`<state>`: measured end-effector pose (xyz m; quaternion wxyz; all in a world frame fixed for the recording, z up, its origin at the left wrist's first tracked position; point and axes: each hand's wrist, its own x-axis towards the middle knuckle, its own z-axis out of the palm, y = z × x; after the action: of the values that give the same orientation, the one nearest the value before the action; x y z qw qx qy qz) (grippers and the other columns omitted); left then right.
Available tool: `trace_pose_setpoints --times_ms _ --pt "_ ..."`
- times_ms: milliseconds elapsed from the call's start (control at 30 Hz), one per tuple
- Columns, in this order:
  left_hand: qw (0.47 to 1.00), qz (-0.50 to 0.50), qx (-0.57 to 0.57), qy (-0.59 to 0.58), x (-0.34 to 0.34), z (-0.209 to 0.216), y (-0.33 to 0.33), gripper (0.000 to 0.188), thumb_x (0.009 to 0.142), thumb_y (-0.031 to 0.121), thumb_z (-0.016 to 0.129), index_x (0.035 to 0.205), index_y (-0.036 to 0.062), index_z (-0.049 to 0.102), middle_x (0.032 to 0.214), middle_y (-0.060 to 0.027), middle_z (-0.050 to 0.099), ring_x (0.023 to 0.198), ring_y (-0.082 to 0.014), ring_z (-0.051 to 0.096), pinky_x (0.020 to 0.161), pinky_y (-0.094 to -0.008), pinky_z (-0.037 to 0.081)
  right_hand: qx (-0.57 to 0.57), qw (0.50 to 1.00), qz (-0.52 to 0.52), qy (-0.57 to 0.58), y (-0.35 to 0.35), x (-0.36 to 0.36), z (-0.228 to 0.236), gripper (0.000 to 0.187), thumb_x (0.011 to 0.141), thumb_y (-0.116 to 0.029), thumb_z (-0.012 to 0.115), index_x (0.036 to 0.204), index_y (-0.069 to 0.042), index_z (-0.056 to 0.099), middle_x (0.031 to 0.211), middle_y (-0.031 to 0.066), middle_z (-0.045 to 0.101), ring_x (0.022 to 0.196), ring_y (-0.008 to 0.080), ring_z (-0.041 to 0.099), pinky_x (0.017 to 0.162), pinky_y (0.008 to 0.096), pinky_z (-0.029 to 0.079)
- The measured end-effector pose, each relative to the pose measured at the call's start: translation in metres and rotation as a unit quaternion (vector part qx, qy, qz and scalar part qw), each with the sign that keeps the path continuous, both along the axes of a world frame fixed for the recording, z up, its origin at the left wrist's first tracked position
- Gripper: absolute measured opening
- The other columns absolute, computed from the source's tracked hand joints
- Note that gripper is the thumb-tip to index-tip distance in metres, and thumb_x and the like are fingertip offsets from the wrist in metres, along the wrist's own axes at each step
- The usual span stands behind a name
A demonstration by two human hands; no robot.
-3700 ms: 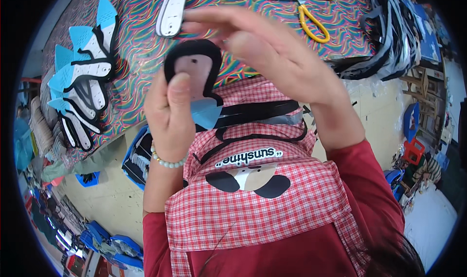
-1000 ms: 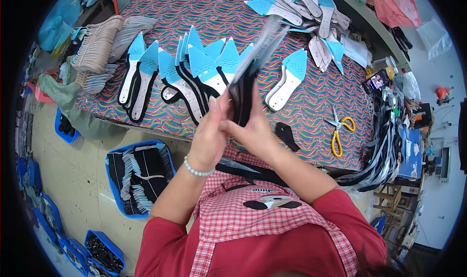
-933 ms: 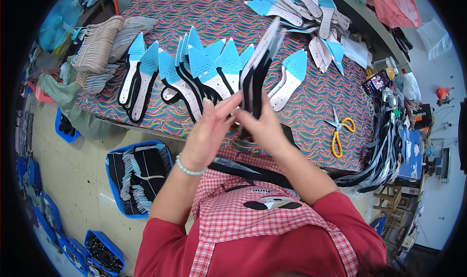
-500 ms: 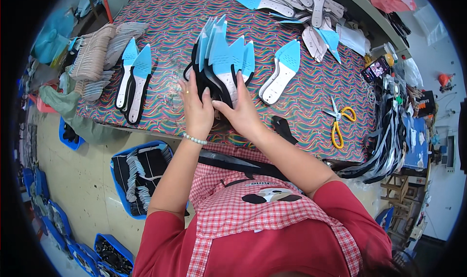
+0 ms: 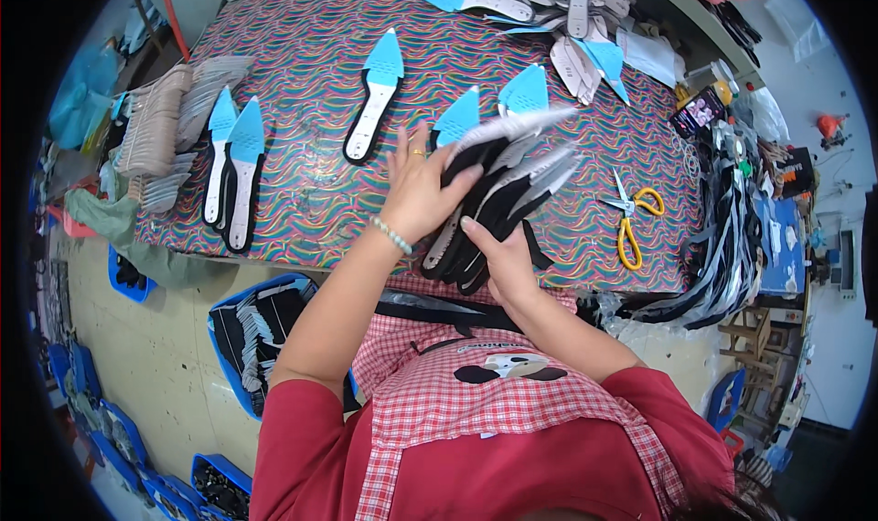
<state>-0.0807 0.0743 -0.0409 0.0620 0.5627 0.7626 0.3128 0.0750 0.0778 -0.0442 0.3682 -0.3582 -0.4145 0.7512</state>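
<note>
A bundle of pointed shoe insoles (image 5: 498, 187) with black edging tilts to the right over the table's front part. My right hand (image 5: 508, 263) is closed around its lower end, thumb on top. My left hand (image 5: 422, 192) is at the bundle's left side, fingers spread and thumb lying against it. Beyond the bundle, a blue-tipped insole (image 5: 459, 117) lies partly hidden, with another blue-tipped insole (image 5: 524, 91) to its right. A single white insole with blue tip and black edging (image 5: 373, 100) lies farther left. Two more edged insoles (image 5: 240, 169) lie at the table's left.
Yellow-handled scissors (image 5: 628, 219) lie open on the right. A heap of insoles (image 5: 578, 9) is at the far right, and stacked pale insoles (image 5: 151, 123) stand at the left edge. Black and grey strips (image 5: 732, 237) hang at the right corner. A blue bin (image 5: 240, 375) stands below.
The bundle has moved right and tipped over to the right with my hands. A single edged insole now lies where the bundle stood. My left hand's fingers have spread.
</note>
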Motion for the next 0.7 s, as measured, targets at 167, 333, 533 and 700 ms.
trace_pose_setpoints --times_ms 167,333,533,700 --pt "0.924 -0.071 0.035 -0.373 -0.021 0.004 0.027 0.041 0.093 0.027 0.056 0.117 -0.0054 0.054 0.101 -0.019 0.066 0.095 -0.0276 0.064 0.086 -0.0351 0.048 -0.031 0.999 0.008 0.009 0.007 -0.014 -0.001 0.053 0.086 -0.007 0.069 0.131 -0.003 0.041 0.12 0.0073 0.056 0.108 0.0162 0.056 0.093 0.0325 0.047" --pt "0.867 -0.015 -0.002 -0.497 -0.036 0.015 0.019 0.04 0.092 0.023 0.062 0.117 -0.0066 0.053 0.105 -0.0119 0.065 0.091 -0.0143 0.063 0.078 -0.0265 0.051 0.013 1.0 -0.005 0.012 0.019 -0.031 0.004 0.064 0.081 -0.008 0.074 0.132 0.003 0.036 0.118 0.0117 0.057 0.104 0.0176 0.059 0.089 0.0315 0.051" --pt "0.722 -0.008 -0.04 -0.691 -0.065 0.018 0.024 0.03 0.092 0.019 0.061 0.11 -0.0044 0.059 0.096 -0.0095 0.068 0.077 -0.0151 0.067 0.065 -0.0283 0.055 -0.012 0.999 0.017 0.027 0.033 -0.032 0.006 0.062 0.081 -0.008 0.073 0.131 0.002 0.039 0.118 0.0105 0.058 0.105 0.0186 0.058 0.092 0.0316 0.048" --pt "0.908 0.014 -0.054 -0.416 -0.13 0.005 0.078 0.049 0.088 0.038 0.062 0.104 -0.0085 0.062 0.093 -0.0162 0.068 0.085 -0.0275 0.067 0.076 -0.0391 0.053 0.08 0.996 -0.024 -0.006 0.084 -0.083 0.0 0.062 0.078 -0.008 0.075 0.129 0.003 0.042 0.118 0.0123 0.058 0.106 0.0208 0.058 0.091 0.032 0.047"
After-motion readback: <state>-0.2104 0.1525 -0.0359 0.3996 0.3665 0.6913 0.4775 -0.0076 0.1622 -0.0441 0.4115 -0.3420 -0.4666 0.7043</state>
